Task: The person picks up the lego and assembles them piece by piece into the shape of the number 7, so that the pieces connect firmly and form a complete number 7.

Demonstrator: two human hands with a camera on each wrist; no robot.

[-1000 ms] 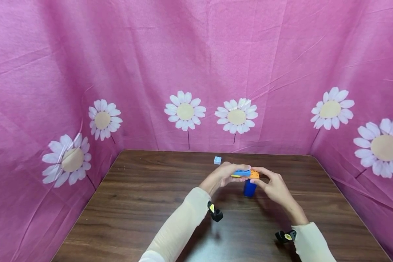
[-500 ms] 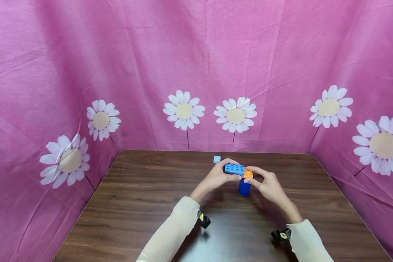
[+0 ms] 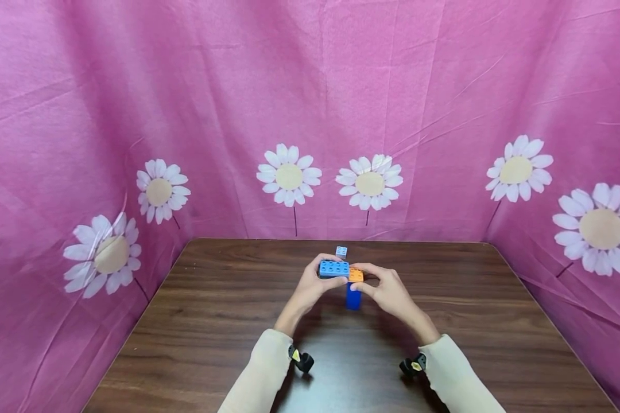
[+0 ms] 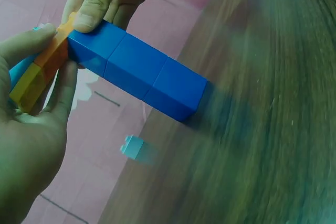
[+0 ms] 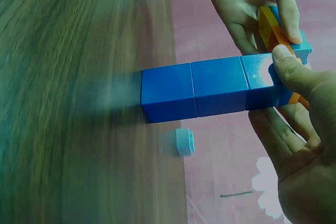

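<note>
Three dark blue blocks form an upright column (image 3: 353,297), topped by an orange brick (image 3: 356,276). Left of the orange brick, a yellow brick (image 4: 27,87) juts out in the left wrist view, with a lighter blue studded brick (image 3: 334,268) above. My left hand (image 3: 307,289) pinches this lighter blue end between thumb and fingers, also touching the orange brick. With thumb and fingers, my right hand (image 3: 392,291) grips the orange brick and the column's top block (image 5: 258,72). The column's foot is at the tabletop; whether it touches, I cannot tell.
A small pale blue brick (image 3: 341,252) lies behind the hands, near the back edge of the brown wooden table (image 3: 212,321). Pink cloth (image 3: 212,103) with printed white flowers hangs behind and at both sides. Each wrist wears a black camera mount (image 3: 302,361).
Both hands have moved left with the brick stack. The lighter blue brick's studded top has turned into fuller view. The small pale blue brick stays put.
</note>
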